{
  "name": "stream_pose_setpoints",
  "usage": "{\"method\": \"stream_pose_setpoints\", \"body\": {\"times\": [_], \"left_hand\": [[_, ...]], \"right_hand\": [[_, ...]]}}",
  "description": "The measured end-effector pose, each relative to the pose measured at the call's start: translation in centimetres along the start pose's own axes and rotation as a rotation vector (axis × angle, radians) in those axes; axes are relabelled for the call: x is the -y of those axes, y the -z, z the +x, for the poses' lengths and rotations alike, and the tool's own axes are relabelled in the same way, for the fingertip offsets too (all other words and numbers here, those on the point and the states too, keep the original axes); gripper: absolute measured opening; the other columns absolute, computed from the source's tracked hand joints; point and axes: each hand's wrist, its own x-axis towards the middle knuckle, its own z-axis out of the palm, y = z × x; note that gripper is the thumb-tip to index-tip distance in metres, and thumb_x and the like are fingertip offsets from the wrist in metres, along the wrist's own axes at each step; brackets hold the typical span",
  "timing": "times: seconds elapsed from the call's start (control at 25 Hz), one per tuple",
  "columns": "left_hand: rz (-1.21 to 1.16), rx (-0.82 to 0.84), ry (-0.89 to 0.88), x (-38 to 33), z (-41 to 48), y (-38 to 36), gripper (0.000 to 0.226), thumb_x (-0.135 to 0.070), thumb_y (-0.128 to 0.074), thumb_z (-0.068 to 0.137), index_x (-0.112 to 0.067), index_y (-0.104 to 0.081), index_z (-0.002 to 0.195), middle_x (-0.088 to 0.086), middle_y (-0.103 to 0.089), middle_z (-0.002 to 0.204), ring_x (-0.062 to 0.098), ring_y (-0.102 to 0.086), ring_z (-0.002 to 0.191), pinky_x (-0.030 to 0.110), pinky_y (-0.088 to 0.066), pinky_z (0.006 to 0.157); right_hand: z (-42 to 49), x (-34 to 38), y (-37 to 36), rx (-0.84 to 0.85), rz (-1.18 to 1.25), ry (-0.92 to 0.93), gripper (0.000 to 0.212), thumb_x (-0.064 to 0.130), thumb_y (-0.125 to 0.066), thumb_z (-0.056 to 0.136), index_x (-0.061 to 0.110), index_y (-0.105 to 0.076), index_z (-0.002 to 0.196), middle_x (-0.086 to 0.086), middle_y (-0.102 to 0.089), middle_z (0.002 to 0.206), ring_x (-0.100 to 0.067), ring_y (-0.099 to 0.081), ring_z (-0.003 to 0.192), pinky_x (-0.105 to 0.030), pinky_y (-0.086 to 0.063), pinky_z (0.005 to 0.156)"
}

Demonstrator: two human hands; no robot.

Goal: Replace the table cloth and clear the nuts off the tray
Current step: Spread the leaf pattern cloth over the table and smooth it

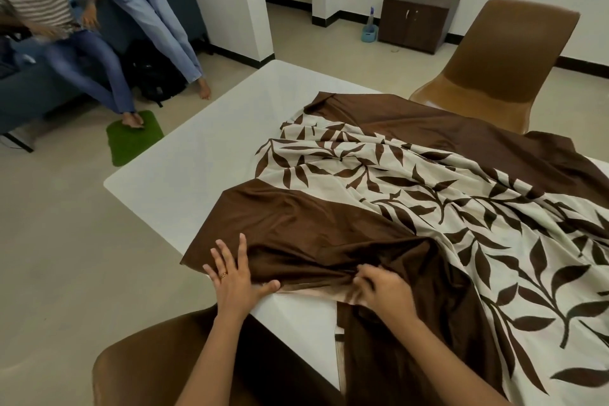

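Currently the table cloth (412,194) lies bunched across the right half of the table (204,148). At the near edge the left hand (235,277) presses it flat and the right hand (384,290) grips a fold. Uneven tugging could slide it off.

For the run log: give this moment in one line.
left hand flat on table cloth | right hand grips table cloth | table partly bare

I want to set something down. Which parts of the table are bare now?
The white table is bare on its left part, between the table cloth and the rim. A small bare patch lies at the near edge between left hand and right hand. Rightwards, bunched cloth covers most of it.
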Motion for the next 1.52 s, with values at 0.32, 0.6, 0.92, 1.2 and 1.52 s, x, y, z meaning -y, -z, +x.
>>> {"method": "stream_pose_setpoints", "body": {"times": [0.32,0.6,0.92,1.2,1.52], "left_hand": [[0.156,-0.174,0.308,6.5,4.0,4.2,0.114,-0.055,-0.060,0.085,-0.029,0.038,0.139,0.022,0.022,0.156,0.049,0.006,0.144,0.069,-0.004,0.109],[-0.088,-0.208,0.499,3.9,4.4,4.2,0.091,-0.029,-0.059,0.092,-0.023,0.009,0.153,0.027,0.010,0.157,0.044,0.006,0.145,0.064,0.004,0.112],[-0.493,-0.212,0.395,-11.7,-7.0,-5.4,0.082,-0.042,-0.035,0.098,0.006,0.009,0.148,0.027,0.008,0.157,0.035,0.009,0.147,0.042,0.005,0.118],[-0.192,0.279,0.062,-17.9,-12.4,-8.9,0.133,-0.086,-0.048,0.065,0.022,-0.021,0.138,0.045,-0.023,0.143,0.052,-0.019,0.140,0.048,0.007,0.115],[0.176,0.124,-0.029,-12.3,-4.1,-5.4,0.089,-0.092,-0.020,0.070,-0.022,-0.071,0.089,-0.001,-0.071,0.094,0.019,-0.060,0.102,0.035,-0.034,0.097]], "right_hand": [[-3.6,-15.3,8.8,-0.110,-0.201,-0.370,0.024,0.006,-0.054,0.093,0.013,-0.065,0.113,-0.010,-0.071,0.102,-0.030,-0.067,0.093,-0.038,-0.051,0.081],[-6.7,-21.0,14.3,-0.461,-0.059,-0.649,0.025,0.002,-0.053,0.088,0.021,-0.060,0.103,-0.015,-0.068,0.097,-0.033,-0.061,0.083,-0.042,-0.047,0.077],[-4.6,-12.3,9.1,-0.475,0.007,-0.497,0.040,0.031,-0.043,0.100,0.014,-0.041,0.136,-0.018,-0.037,0.145,-0.035,-0.030,0.139,-0.045,-0.022,0.112],[-6.0,-11.5,6.0,-0.233,-0.165,-0.388,0.076,0.065,-0.011,0.088,0.027,-0.006,0.154,-0.007,0.008,0.161,-0.022,0.015,0.146,-0.044,0.019,0.114],[-7.6,-17.5,10.0,-0.078,-0.357,-0.505,0.084,0.068,-0.021,0.077,0.026,-0.030,0.149,-0.009,-0.022,0.159,-0.029,-0.014,0.148,-0.051,0.008,0.116]]}}
